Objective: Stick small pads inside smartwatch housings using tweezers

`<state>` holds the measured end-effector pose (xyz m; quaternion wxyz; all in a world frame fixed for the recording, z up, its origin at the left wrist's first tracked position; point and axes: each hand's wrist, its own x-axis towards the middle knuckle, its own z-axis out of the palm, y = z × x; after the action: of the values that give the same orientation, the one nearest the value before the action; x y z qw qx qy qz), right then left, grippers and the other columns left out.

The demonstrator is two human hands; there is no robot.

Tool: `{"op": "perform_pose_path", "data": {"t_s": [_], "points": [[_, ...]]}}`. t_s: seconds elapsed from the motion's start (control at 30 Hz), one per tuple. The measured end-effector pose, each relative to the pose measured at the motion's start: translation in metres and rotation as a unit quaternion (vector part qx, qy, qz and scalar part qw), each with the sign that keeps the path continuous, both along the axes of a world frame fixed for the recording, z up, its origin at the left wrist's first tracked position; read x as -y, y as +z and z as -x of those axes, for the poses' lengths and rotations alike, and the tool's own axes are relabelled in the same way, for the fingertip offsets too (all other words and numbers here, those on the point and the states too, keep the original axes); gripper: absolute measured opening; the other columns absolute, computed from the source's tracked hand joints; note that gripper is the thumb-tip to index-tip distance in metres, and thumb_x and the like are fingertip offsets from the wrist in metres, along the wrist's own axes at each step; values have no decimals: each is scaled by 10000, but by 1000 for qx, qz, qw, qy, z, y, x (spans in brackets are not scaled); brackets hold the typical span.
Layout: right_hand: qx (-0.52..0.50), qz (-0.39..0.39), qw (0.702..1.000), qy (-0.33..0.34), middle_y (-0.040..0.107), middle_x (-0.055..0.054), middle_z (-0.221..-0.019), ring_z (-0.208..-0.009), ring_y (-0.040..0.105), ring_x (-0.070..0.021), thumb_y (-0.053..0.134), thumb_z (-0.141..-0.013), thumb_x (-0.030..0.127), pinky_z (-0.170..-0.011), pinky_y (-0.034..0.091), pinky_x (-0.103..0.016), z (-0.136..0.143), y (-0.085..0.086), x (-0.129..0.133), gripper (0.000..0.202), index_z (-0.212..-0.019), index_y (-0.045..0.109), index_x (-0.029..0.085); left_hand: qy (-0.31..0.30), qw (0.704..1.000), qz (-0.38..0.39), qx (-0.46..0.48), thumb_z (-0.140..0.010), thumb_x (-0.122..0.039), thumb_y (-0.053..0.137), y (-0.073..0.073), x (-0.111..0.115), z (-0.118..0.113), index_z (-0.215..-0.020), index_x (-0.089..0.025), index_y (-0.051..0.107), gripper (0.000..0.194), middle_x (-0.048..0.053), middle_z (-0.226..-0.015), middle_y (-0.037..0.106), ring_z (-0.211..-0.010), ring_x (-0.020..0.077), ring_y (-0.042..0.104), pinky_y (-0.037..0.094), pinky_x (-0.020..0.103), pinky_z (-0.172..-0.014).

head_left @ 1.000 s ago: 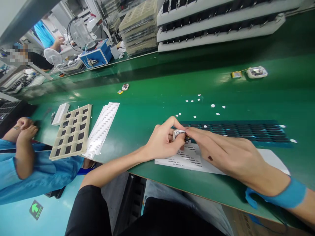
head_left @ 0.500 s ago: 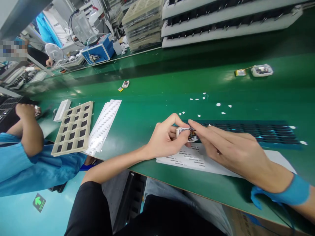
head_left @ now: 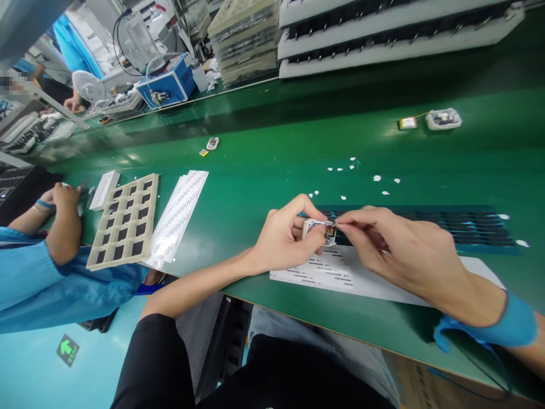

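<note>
My left hand [head_left: 283, 238] is closed around a small white electronic device housing [head_left: 307, 228], its open side showing circuit parts. The thumb lies across it and hides some of the inside. My right hand [head_left: 400, 250] pinches thumb and index finger together at the housing's right edge; whatever sits between those fingertips is too small to make out. Beneath both hands lies a white printed sticker sheet [head_left: 313, 272]. Just behind them stretches a dark strip of black pieces on teal backing [head_left: 460, 227], partly covered by my right hand.
Farther back on the green bench lie a white housing [head_left: 443, 119] wired to a battery [head_left: 407, 122], and a similar housing [head_left: 212, 144]. Small white scraps [head_left: 377, 178] are scattered about. Left are a compartment tray [head_left: 123, 224], more sticker sheets [head_left: 181, 213] and a co-worker's arm [head_left: 63, 227].
My right hand has gone from flat, extended fingers over the housing to a pinch at its right edge. The left hand keeps its hold. The co-worker's hands have shifted.
</note>
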<state>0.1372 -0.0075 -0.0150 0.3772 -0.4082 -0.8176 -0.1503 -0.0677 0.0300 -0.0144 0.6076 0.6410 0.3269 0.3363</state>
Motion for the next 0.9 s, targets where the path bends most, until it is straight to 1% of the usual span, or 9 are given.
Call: {"op": "perform_pose_path", "data": {"t_s": [0.13,0.27,0.4,0.5,0.57,0.63,0.73,0.83,0.9], "points": [[19,-23,999,9,773,51,-789,-477,584,-44,577,-1107,166,-493,426,-197,2,3,2,64,-1068,615,201,-10,999,-39,-30,-885,-310,656,3,3,2,-972,-232,512,185,-79,-589,608,-470,71,590,395,158,-440],[55,-51,997,15,790,40,-804,-585,685,-71,623,-1069,122,-535,473,-217,-2,2,3,98,-1044,667,206,-10,995,-82,-59,-894,-308,633,1,7,0,-985,-239,487,186,-119,-543,526,-425,45,454,321,163,-429],[97,-71,993,16,766,73,-754,-536,637,-68,617,-1031,64,-509,469,-232,-5,0,5,224,-1115,734,236,10,995,-96,-35,-892,-346,646,-3,8,-3,-913,-242,471,205,-131,-510,473,-407,30,386,278,161,-420],[20,-32,999,14,770,61,-750,-576,681,-72,590,-1056,81,-500,458,-215,-3,2,5,215,-1117,736,227,29,997,-75,-12,-902,-362,656,-5,7,-3,-899,-235,488,211,-94,-545,571,-413,35,448,325,162,-426],[-21,13,1000,12,754,53,-718,-535,651,-62,553,-1090,120,-486,445,-202,0,4,5,207,-1092,742,207,28,997,-70,-10,-923,-375,651,-5,6,-1,-915,-227,506,208,-52,-619,675,-417,34,477,355,163,-433],[-49,79,995,38,723,54,-674,-488,603,-56,513,-1127,183,-479,441,-197,3,7,4,249,-1079,756,200,15,996,-84,-16,-941,-380,645,-4,5,0,-936,-222,522,201,-37,-665,716,-423,32,484,355,162,-439],[-84,161,980,86,707,43,-660,-472,573,-66,501,-1148,268,-480,434,-211,3,11,3,287,-1058,764,196,-6,992,-127,-27,-947,-356,632,-3,5,1,-931,-225,527,169,-80,-572,611,-427,40,453,324,163,-435],[-94,163,977,102,725,33,-702,-489,557,-58,540,-1129,265,-494,418,-204,0,14,3,249,-987,732,196,-20,986,-166,-27,-945,-329,616,-3,6,2,-892,-231,504,157,-115,-529,501,-414,29,378,290,160,-426],[-109,192,967,126,682,48,-666,-488,521,-48,571,-1112,254,-490,397,-187,-3,17,3,219,-948,703,197,-24,983,-183,-14,-943,-301,619,-2,7,2,-891,-231,499,149,-117,-547,506,-416,21,363,283,159,-426]]}}
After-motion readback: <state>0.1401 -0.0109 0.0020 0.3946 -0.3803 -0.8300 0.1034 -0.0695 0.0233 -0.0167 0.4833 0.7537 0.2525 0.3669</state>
